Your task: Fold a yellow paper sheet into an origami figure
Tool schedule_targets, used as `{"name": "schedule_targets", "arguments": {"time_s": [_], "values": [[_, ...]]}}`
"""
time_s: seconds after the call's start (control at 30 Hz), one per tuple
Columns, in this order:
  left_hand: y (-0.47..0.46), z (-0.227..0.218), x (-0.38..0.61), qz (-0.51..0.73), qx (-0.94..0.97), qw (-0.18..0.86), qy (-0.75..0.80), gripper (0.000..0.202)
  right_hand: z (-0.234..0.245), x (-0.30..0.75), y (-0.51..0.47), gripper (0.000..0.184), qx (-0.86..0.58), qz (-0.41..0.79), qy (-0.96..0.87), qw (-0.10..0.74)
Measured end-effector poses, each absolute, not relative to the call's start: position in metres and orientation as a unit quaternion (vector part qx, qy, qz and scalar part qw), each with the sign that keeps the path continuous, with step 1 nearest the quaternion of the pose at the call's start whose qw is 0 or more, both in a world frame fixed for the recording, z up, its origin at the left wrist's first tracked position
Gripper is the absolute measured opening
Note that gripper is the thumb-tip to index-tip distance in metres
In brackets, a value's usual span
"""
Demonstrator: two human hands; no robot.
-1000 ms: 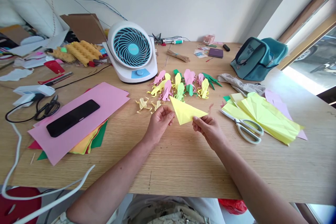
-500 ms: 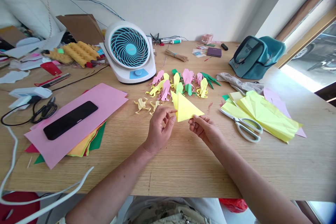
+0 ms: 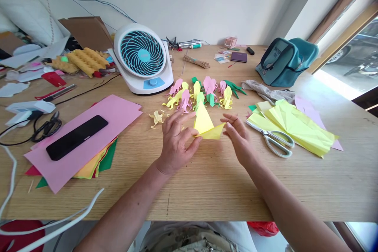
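Observation:
A folded sheet of yellow origami paper (image 3: 203,121) is held between my hands over the middle of the table, its tall point facing away from me and a flap lifted along the near side. My left hand (image 3: 178,138) pinches its lower left corner between thumb and fingers. At the flap's right tip, my right hand (image 3: 238,137) pinches the paper with thumb and forefinger. Just beyond stands a cluster of folded paper frogs (image 3: 209,85) in pink, yellow and green. One pale yellow paper frog (image 3: 156,117) sits left of my left hand.
Scissors (image 3: 273,138) lie right of my right hand, beside crumpled yellow paper (image 3: 301,124). A black phone (image 3: 77,137) rests on pink sheets (image 3: 118,116) at left. Farther back are a white fan (image 3: 143,57), a teal bag (image 3: 285,61) and a bundle of sticks (image 3: 196,61).
The yellow paper has gone from a closed triangle to one with its near flap lifted and its point turned away. My right hand has shifted slightly right and up to the flap's tip.

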State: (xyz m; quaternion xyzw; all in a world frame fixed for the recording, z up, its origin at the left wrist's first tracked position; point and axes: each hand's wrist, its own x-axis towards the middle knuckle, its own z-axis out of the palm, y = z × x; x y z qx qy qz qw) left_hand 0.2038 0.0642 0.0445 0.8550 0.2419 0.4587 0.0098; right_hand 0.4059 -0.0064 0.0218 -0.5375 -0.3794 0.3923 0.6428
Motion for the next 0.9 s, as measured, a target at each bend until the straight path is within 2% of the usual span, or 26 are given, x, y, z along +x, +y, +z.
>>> {"name": "schedule_targets", "arguments": {"time_s": [0.1, 0.23, 0.33, 0.4, 0.53, 0.67, 0.9], "values": [[0.062, 0.046, 0.204, 0.435, 0.872, 0.035, 0.222, 0.012, 0.031, 0.411, -0.012, 0.032, -0.513, 0.302, -0.485, 0.641], [0.061, 0.042, 0.207, 0.403, 0.888, 0.099, 0.197, 0.012, 0.036, 0.405, -0.015, 0.034, -0.485, 0.371, -0.530, 0.589], [0.062, 0.039, 0.208, 0.389, 0.889, 0.144, 0.196, 0.017, 0.034, 0.397, -0.012, 0.031, -0.478, 0.468, -0.481, 0.567], [0.062, 0.039, 0.208, 0.382, 0.880, 0.192, 0.205, 0.020, 0.032, 0.393, -0.009, 0.031, -0.474, 0.508, -0.423, 0.581], [0.064, 0.040, 0.208, 0.345, 0.834, 0.343, 0.261, 0.030, 0.029, 0.392, -0.005, 0.031, -0.463, 0.553, -0.302, 0.624], [0.070, 0.038, 0.207, 0.283, 0.779, 0.482, 0.284, 0.028, 0.026, 0.395, -0.004, 0.033, -0.462, 0.562, -0.261, 0.634], [0.077, 0.039, 0.206, 0.241, 0.754, 0.548, 0.269, 0.041, 0.018, 0.393, -0.001, 0.040, -0.490, 0.560, -0.258, 0.617]]}}
